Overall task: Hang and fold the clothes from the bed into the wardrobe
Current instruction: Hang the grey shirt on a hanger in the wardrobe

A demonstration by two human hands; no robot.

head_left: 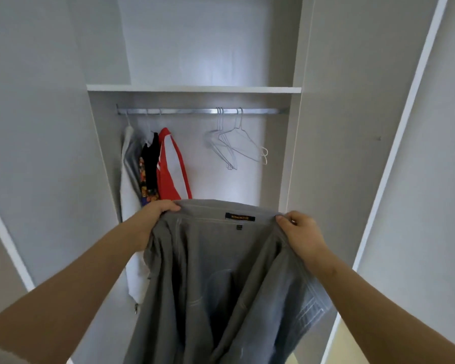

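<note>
Before the wardrobe (195,88), your left grip (158,209) and right grip (301,232) each pinch the collar of the grey shirt (221,274). Wire hangers (238,144) hang behind.

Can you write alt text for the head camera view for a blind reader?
A person's left hand and right hand hold up a grey shirt by its top edge before an open white wardrobe. On its rail, a few garments hang at the left, empty wire hangers at the right.

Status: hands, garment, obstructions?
Left hand and right hand grip grey garment by top edge, held up facing wardrobe. Not on a hanger. Empty wire hangers on rail, unobstructed.
</note>
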